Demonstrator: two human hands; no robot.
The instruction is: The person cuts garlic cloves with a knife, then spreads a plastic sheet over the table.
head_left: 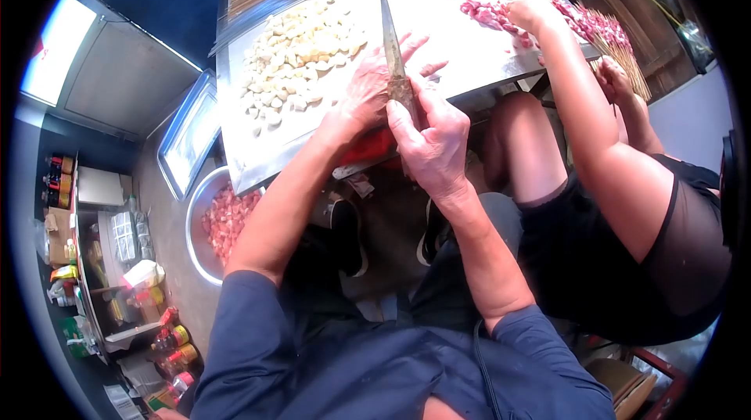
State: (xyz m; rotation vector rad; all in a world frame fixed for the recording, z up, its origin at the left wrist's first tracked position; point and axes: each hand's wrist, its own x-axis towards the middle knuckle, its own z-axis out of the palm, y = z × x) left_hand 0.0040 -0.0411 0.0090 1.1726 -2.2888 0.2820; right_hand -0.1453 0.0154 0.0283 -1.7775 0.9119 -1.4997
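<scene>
My right hand is wrapped around the handle of a long, pointed knife. Its dark-stained blade points away from me, over the table's front edge. Just left of the blade, and partly hidden behind it, my left hand has its fingers stretched out over the white tabletop. I see nothing in that hand. Many pale cream chunks lie spread on the table to its left; their kind is hard to tell.
At right, a co-worker's hand touches red meat pieces; meat-loaded skewers lie beyond. Bare thin sticks line the table's far left. On the floor stand a basin of cut meat and a blue-rimmed lid. Bottles fill shelves at left.
</scene>
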